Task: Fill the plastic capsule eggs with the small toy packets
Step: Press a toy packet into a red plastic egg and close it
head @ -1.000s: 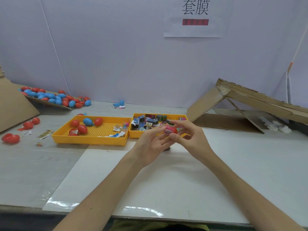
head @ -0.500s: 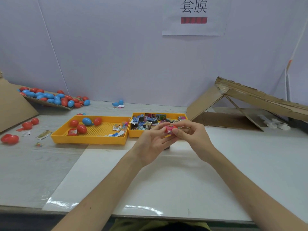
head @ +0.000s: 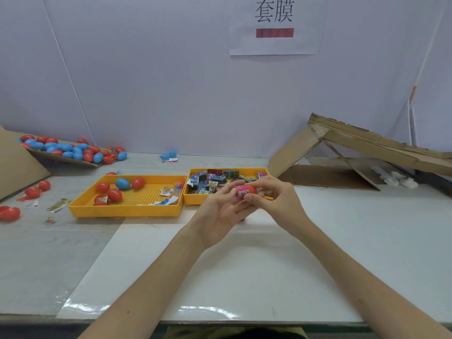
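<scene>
The left hand lies palm up, its thumb and curled fingertips pinching a pink toy packet. The right hand meets it from the other side, thumb below and forefinger arched above, gripping a red capsule egg. Packet and egg touch between the two hands, held above the bench just in front of the right yellow tray. Whether the packet is already partly inside the egg cannot be told.

That tray, towards the middle of the bench, is heaped with small toy packets. Touching its left side is the left yellow tray, holding several red eggs and a blue egg at its left end and a few scraps of packet at its right.

Near the left edge lie loose red eggs and stray wrappers. At the back left corner a pile of red and blue eggs rests on a cardboard sheet. Along the right edge leans a folded cardboard box. A paper sign hangs on the wall behind.
</scene>
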The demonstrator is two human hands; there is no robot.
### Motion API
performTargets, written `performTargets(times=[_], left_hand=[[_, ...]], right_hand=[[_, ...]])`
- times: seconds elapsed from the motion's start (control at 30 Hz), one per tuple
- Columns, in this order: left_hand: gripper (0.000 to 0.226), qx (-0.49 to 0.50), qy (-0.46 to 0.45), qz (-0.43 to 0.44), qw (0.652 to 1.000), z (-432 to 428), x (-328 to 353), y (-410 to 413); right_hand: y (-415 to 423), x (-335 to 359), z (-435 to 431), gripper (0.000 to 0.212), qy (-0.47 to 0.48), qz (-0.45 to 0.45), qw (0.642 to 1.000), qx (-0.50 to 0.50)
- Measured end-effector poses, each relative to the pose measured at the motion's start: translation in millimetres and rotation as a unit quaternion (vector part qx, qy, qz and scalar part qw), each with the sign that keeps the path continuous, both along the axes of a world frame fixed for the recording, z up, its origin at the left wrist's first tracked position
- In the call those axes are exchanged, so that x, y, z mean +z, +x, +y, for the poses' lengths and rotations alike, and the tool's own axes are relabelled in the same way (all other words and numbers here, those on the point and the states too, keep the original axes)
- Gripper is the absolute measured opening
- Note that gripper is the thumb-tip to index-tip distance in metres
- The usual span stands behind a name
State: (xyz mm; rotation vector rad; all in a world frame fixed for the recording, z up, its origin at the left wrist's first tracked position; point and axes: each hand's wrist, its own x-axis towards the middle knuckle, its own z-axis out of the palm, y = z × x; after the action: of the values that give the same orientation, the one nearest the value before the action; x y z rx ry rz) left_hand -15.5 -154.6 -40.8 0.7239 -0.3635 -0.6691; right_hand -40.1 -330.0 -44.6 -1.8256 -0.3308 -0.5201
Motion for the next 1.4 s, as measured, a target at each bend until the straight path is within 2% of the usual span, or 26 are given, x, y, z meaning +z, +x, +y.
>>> performTargets(times=[0.2,0.27,0.37,0.47,0.57,0.8,1.2,1.3,1.4], left_hand=[[0.053,0.006,0.003,-0.001,1.0,0.5,-0.3,-0.6],[0.058,0.009,0.009,-0.01,1.0,0.9,-0.4,-0.4],[0.056,0.018,0.031,-0.03,0.999,0.4,-1.4,0.5],[0.046,0.015,0.039,-0.045,0.998,-1.0,-2.5,0.7],[0.048,0.017,0.043,-0.051,0.998,-1.1,-2.8,0.9],[0.041,0.02,0.04,-0.045,0.998,-1.6,-5.8,3.2],[0.047,0.018,0.028,-0.075,0.997,-0.4,-4.7,3.4],[0.048,0.023,0.037,-0.072,0.996,0.0,-3.2,3.8],[0.046,0.023,0.042,-0.073,0.996,-1.4,-4.9,4.0]], right_hand=[[2.9,-1.6,-2.9,0.026,-0.047,-0.006,0.999,-0.008],[2.9,-2.1,-3.6,0.025,-0.017,0.015,1.0,0.011],[1.6,-0.8,-4.8,0.024,0.081,0.07,0.992,0.067],[1.3,0.3,-5.5,0.026,0.113,0.078,0.989,0.063],[1.4,1.4,-5.9,0.02,0.135,0.083,0.984,0.076],[2.2,1.7,-8.2,0.017,0.148,0.092,0.98,0.1],[2.6,1.6,-7.5,0.022,0.177,0.118,0.97,0.116],[4.0,0.4,-8.9,0.012,0.153,0.1,0.978,0.097],[4.3,0.0,-11.5,0.015,0.167,0.102,0.975,0.107]])
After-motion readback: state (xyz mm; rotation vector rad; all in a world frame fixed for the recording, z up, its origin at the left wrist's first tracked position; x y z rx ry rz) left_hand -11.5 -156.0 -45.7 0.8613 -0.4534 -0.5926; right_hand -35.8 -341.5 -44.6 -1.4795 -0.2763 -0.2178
